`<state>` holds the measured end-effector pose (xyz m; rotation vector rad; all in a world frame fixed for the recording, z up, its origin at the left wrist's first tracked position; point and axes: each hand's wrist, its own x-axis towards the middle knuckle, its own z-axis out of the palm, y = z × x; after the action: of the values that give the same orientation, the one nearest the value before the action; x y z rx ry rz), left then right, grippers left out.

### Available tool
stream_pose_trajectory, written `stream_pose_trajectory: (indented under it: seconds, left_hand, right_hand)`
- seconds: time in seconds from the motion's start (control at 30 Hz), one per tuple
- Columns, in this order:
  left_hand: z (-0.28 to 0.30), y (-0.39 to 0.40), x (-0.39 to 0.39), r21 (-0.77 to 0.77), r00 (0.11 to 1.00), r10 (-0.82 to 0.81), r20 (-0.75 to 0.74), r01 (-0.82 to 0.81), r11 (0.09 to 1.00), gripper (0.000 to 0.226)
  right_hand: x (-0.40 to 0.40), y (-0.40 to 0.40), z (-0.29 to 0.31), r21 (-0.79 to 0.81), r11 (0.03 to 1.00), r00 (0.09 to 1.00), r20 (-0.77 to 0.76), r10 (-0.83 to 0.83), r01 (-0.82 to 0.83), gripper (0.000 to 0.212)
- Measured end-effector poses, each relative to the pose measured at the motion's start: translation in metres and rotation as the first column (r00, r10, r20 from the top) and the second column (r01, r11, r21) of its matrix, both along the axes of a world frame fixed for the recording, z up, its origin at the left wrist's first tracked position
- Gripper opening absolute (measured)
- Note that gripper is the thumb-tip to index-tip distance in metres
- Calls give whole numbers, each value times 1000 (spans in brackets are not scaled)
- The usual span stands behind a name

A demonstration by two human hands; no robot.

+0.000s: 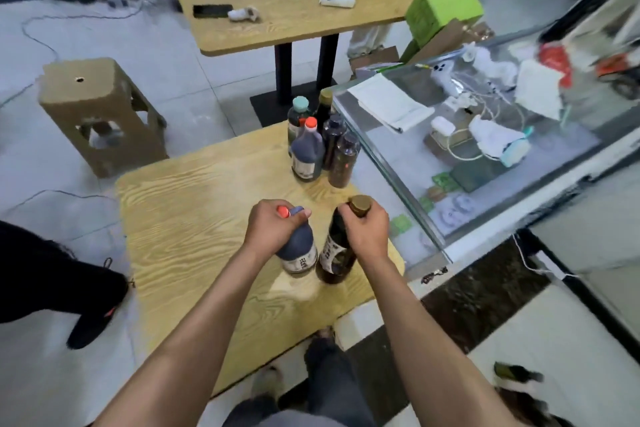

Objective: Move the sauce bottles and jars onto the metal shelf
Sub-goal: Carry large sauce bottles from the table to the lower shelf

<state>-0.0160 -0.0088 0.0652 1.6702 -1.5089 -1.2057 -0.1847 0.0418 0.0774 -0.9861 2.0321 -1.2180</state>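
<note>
left hand [273, 230]: fingers wrapped round the neck of the red-cap bottle [297, 246], standing on the counter [194, 218].
right hand [363, 230]: gripping the neck of the gold-cap bottle [337, 253], just beside it at 3 o'clock.
remaining: five-bottle cluster [320, 146] at the counter's 1 o'clock corner.
metal shelf: not in view.
progress: early or mid, can't count what's shelved; seven bottles left on the counter.
</note>
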Motion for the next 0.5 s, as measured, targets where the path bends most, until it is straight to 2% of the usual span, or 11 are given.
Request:
stream_pose_trajectory:
  seconds: [0.13, 0.23, 0.33, 0.5]
  left_hand:
    - [14, 26, -9, 37, 985, -156, -72, 159, 987, 48]
    - [44, 52, -36, 43, 943, -308, -128, 316, 948, 57]
    - [85, 84, -75, -4, 880, -452, -147, 457, 890, 44]
    - [153, 156, -153, -130, 775, -625, -92, 613, 779, 41]
  right_hand:
    - [-4, 66, 15, -28, 987, 984, 76, -159, 161, 20]
    - [-20, 115, 41, -52, 979, 980, 41, -194, 196, 19]
    - [-44, 161, 73, -117, 962, 969, 48, -242, 246, 9]
    - [-102, 246, 128, -206, 885, 908, 90, -408, 418, 12]
